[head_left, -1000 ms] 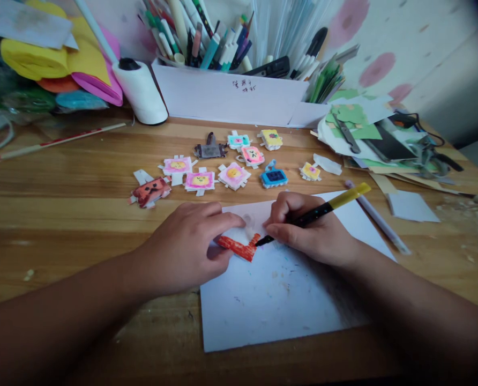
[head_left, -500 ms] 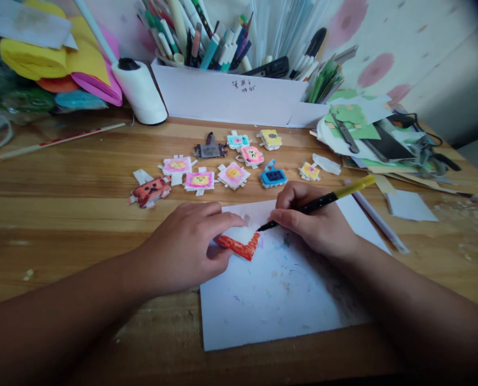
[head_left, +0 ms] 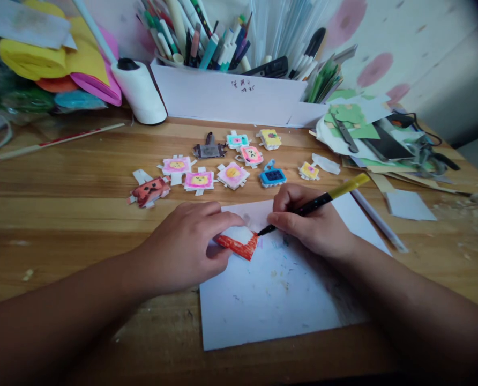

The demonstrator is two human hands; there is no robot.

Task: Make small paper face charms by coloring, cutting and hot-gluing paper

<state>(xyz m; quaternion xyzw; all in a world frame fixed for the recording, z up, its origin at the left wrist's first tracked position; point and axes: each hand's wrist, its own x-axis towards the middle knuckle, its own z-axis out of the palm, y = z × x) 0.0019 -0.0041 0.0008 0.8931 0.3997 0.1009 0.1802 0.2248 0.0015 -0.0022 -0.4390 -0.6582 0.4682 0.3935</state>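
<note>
A small white paper piece (head_left: 239,241) with an orange-red band along its edges lies on a larger white sheet (head_left: 259,311). My left hand (head_left: 194,246) pinches its left side between thumb and fingers, hiding part of it. In my right hand (head_left: 311,220) is a marker (head_left: 317,202) with a black barrel and a yellow end. The marker slants down to the left, its tip at the right corner of the red band. Faint coloured marks dot the large sheet under both hands.
Several small coloured paper figures (head_left: 233,174) lie beyond my hands. A white pen box (head_left: 231,96) stands at the back, beside a white glue bottle (head_left: 142,94). To the right are a pale pencil-like stick (head_left: 379,222), paper scraps (head_left: 410,205), a cutter (head_left: 345,133) and scissors (head_left: 427,158).
The marker tip has shifted slightly down and left along the corner of the paper piece, my right hand moving with it. My left hand stays in place.
</note>
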